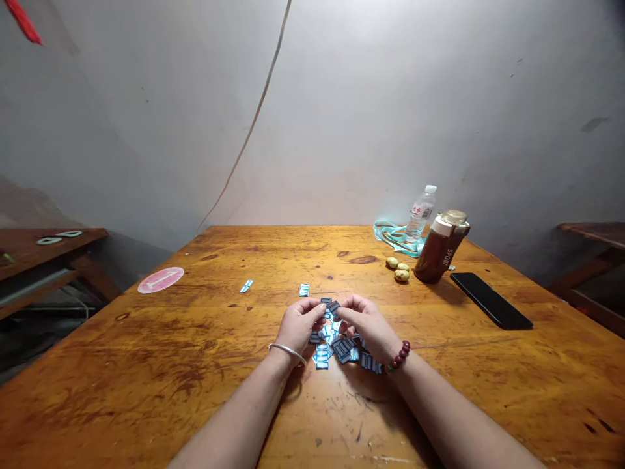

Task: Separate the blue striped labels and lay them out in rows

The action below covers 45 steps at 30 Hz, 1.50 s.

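In the head view, my right hand (364,319) pinches a small, flat, blue-and-white striped piece (334,309) between thumb and fingers. Facing it, my left hand (300,322) is closed too, its thumb and forefinger tips at a striped piece at the left of that one; whether both grip the same piece is hard to tell. Below and between the hands lies a loose pile of several similar striped pieces (322,355), partly overlapping and partly covered by the fingers. Two more sit apart beyond the hands: one striped piece (305,290) just ahead and another (247,286) farther left.
On the wooden table (122,378), a pink round disc (161,280) lies left. At right are a black phone (491,299), a brown sport bottle (439,251), several small yellowish round items (402,276), a clear water bottle (420,215) and a light-blue ribbon (390,234). A wall stands behind.
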### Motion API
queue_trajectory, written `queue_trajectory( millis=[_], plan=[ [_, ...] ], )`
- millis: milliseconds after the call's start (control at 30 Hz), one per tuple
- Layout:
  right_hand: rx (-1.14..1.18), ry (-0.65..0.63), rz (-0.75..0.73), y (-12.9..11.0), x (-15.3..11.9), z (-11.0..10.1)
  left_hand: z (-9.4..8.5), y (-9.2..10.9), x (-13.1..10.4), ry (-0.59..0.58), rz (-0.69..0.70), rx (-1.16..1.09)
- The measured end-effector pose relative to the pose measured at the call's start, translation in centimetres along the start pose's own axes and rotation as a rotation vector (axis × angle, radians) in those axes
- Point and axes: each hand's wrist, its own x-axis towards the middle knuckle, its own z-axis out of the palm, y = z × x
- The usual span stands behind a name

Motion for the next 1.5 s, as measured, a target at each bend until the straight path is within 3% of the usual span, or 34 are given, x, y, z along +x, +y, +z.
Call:
queue_trajectory(
  millis=[267,500,833,1067,1300,1433,1500],
  plan=[
    [-0.062,0.180,-0.062,1.5,0.5,0.8,0.6,-0.3,-0.2,-0.032,-0.041,-0.073],
    [-0.128,0.242,-0.144,1.8,0.6,0.8,0.8,-0.4,-0.3,-0.058,-0.106,-0.139],
    [-0.273,0.226,-0.223,1.9,0.7,1.0,0.7,-0.4,-0.3,-0.049,-0.116,-0.137],
    [-0.217,0.199,-0.217,0.4,0.5,0.3,0.4,-0.2,-0.2,0.029,-0.132,-0.135],
    [-0.176,0.112,-0.285,0.4,0.6,0.3,0.6,-0.3,-0.4,-0.080,-0.103,-0.008],
    [-0.161,0.143,-0.264,0.7,0.6,0.4,0.8,-0.4,-0.6,-0.130,-0.094,0.026],
    [-0.143,0.164,-0.264,0.8,0.6,0.4,1.0,-0.4,-0.8,-0.151,-0.020,0.075]
  ],
)
